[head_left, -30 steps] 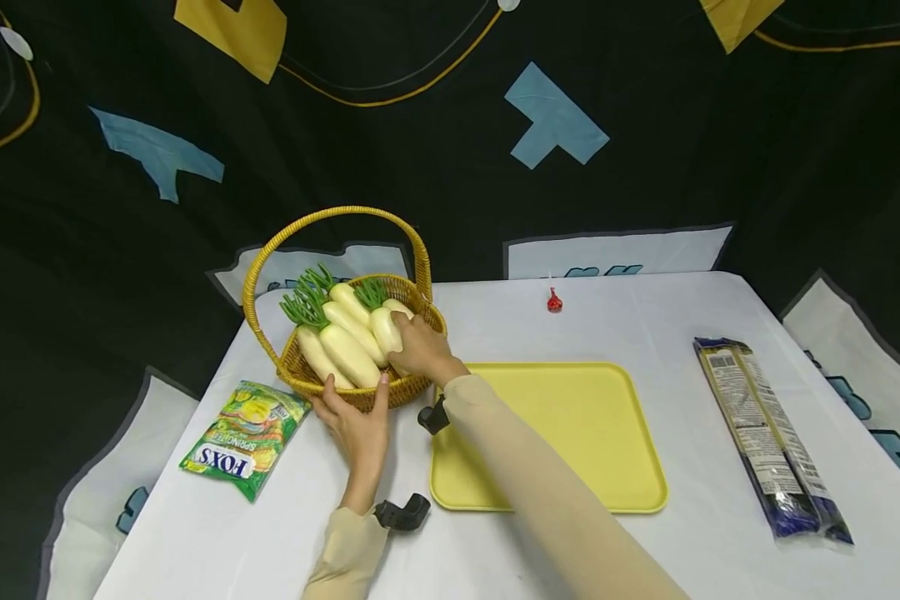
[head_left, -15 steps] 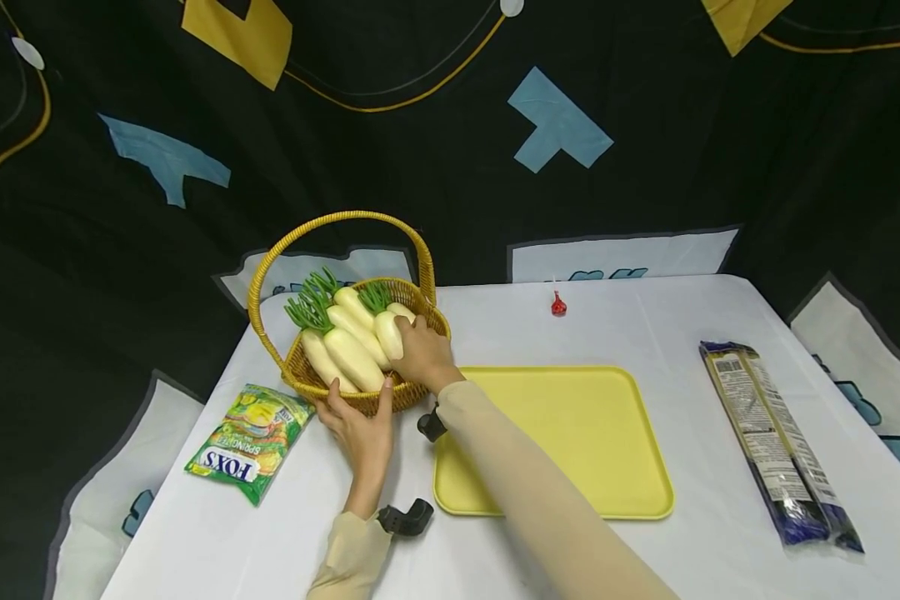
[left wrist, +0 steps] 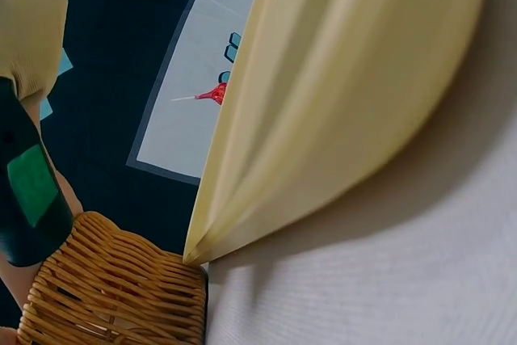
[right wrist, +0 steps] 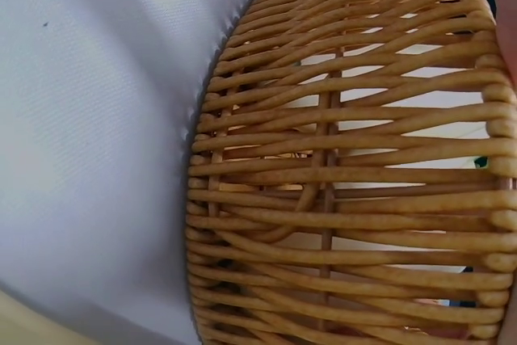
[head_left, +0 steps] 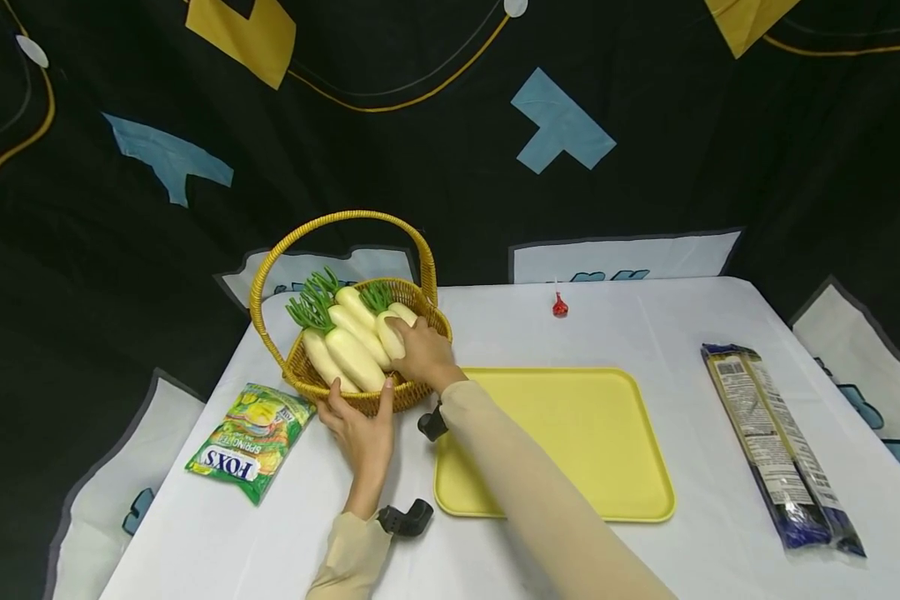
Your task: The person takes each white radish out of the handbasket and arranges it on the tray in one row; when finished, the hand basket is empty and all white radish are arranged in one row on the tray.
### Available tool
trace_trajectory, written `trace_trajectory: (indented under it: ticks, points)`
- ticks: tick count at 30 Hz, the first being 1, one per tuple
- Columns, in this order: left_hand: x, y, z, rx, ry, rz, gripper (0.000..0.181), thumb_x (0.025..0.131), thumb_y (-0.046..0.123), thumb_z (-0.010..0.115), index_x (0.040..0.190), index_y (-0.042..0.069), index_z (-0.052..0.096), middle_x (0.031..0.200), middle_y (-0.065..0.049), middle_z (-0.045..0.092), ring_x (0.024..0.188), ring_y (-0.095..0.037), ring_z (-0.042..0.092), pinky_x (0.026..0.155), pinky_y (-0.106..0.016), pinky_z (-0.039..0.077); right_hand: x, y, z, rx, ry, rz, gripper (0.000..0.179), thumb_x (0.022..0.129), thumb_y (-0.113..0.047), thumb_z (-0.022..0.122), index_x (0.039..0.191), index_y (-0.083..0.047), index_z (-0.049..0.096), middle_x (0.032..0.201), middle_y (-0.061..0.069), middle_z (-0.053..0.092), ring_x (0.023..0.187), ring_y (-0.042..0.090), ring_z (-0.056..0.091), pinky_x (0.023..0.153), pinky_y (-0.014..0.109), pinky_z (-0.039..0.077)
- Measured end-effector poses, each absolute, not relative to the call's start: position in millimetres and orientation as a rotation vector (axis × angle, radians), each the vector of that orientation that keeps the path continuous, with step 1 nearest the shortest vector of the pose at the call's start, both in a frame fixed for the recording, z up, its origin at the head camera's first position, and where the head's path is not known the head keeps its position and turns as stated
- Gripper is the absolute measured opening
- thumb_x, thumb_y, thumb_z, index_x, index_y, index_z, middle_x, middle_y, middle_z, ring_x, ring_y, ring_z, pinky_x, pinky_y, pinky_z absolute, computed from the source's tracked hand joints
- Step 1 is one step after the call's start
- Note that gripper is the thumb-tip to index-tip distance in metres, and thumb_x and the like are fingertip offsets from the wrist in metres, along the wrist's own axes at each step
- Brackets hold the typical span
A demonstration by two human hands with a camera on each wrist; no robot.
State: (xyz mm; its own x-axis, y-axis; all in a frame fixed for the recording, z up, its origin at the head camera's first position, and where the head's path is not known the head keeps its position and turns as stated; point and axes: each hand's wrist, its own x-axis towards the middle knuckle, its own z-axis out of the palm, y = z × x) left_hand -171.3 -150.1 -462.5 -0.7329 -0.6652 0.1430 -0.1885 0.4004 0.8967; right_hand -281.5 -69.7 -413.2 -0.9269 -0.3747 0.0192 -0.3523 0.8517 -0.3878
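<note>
A yellow wicker basket [head_left: 363, 403] with a tall arched handle [head_left: 348, 214] stands at the left of the table and holds several white radishes [head_left: 355, 358] with green tops. My right hand [head_left: 424, 354] reaches over the basket's right side and grips one white radish [head_left: 390, 333], its thumb and fingers on the pale root. Against the basket's near side rests my left hand [head_left: 363, 433], fingers spread and tips at the rim. The woven wall [right wrist: 363, 199] fills the right wrist view, where the radish grip is hidden; part of the basket [left wrist: 121, 288] shows in the left wrist view.
Right of the basket lies a yellow tray [head_left: 562, 442], seen large in the left wrist view [left wrist: 347, 103]. A green FOX'S packet [head_left: 251, 442] is at the left. Two long packets [head_left: 780, 450] lie at the right, and a small red object [head_left: 560, 307] sits at the back.
The head view has shifted slightly. Both hands stay at the basket, the right one gripping the same white radish, which has barely moved.
</note>
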Motion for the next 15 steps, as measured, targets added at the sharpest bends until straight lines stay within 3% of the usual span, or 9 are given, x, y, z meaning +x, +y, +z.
trace_trajectory:
  ticks: [8,12,15]
  points:
    - [-170.7,-149.5,-464.4,0.734,-2.172,-1.286,0.087,0.073,0.060,0.062,0.138,0.019,0.023,0.147,-0.026,0.001,0.131,-0.050,0.018,0.102,-0.060,0.023,-280.3,-66.1,-413.1,-0.543,2.961,-0.754,0.075,0.076,-0.040,0.066,0.140,-0.037,0.027,0.126,0.017,0.046,0.099,0.027,0.058,0.078,0.041,0.049]
    - [-170.7,-149.4,-464.5,0.733,-2.177,-1.278,0.086,0.073,0.061,0.062,0.138,0.020,0.023,0.147,-0.025,0.001,0.130,-0.050,0.020,0.101,-0.060,0.024,-282.7,-63.5,-410.3,-0.477,2.900,-0.968,0.075,0.076,-0.035,0.067,0.139,-0.039,0.027,0.121,0.013,0.049,0.094,0.023,0.058,0.075,0.038,0.048]
    - [-170.7,-150.2,-463.7,0.733,-2.181,-1.271,0.086,0.073,0.062,0.061,0.138,0.020,0.022,0.147,-0.025,0.001,0.130,-0.050,0.020,0.102,-0.060,0.024,-284.3,-60.6,-406.0,-0.441,2.800,-1.208,0.072,0.078,-0.032,0.067,0.138,-0.037,0.029,0.120,0.008,0.051,0.101,0.020,0.056,0.073,0.034,0.047]
